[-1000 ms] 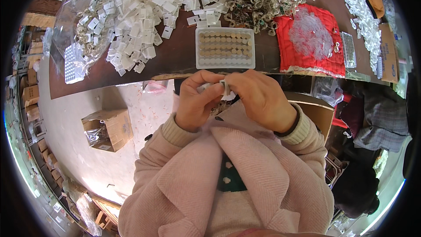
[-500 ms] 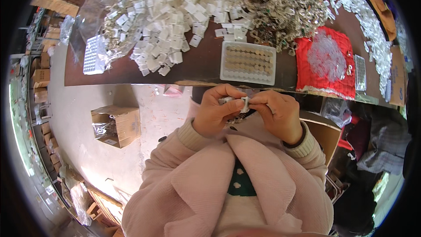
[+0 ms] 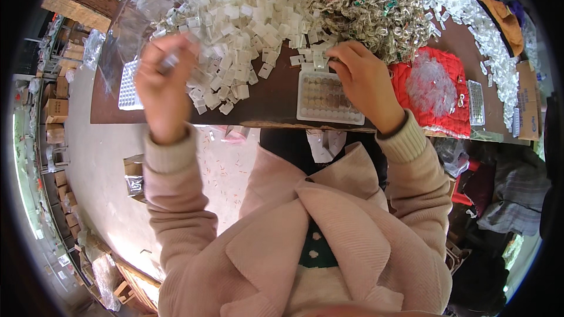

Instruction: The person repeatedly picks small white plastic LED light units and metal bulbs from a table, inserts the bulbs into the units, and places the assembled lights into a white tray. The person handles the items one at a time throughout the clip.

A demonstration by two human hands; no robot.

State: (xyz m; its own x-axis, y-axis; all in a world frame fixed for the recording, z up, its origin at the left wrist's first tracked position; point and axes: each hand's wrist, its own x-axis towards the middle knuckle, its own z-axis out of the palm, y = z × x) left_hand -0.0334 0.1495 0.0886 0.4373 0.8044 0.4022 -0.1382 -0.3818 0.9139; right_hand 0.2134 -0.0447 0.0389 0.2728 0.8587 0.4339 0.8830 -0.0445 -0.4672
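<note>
My left hand (image 3: 167, 85) is raised over the left side of the table, close to a clear plastic bag (image 3: 126, 38). Motion smears its fingers, and a small pale thing (image 3: 170, 61) shows among them, too blurred to name. My right hand (image 3: 364, 82) reaches over the back right of a white tray (image 3: 301, 105) with rows of small round pieces. Its thumb and forefinger stand slightly apart beside several small white plastic pieces (image 3: 318, 61). Left of these spreads a large heap of white square plastic pieces (image 3: 241, 53). Behind my right hand lies a pile of shiny metallic pieces (image 3: 376, 9).
A red quilted cloth (image 3: 458, 73) carries a heap of thin clear plastic bits (image 3: 430, 85). Another small-celled tray (image 3: 476, 103) stands beside it, and a white one (image 3: 128, 88) is at the left. More clear pieces (image 3: 490, 44) line the right. An open cardboard box (image 3: 134, 179) sits on the floor.
My hands were together in front of my chest, fingering a small white piece. They have parted: the left has gone up and left, the right forward to the pieces behind the tray.
</note>
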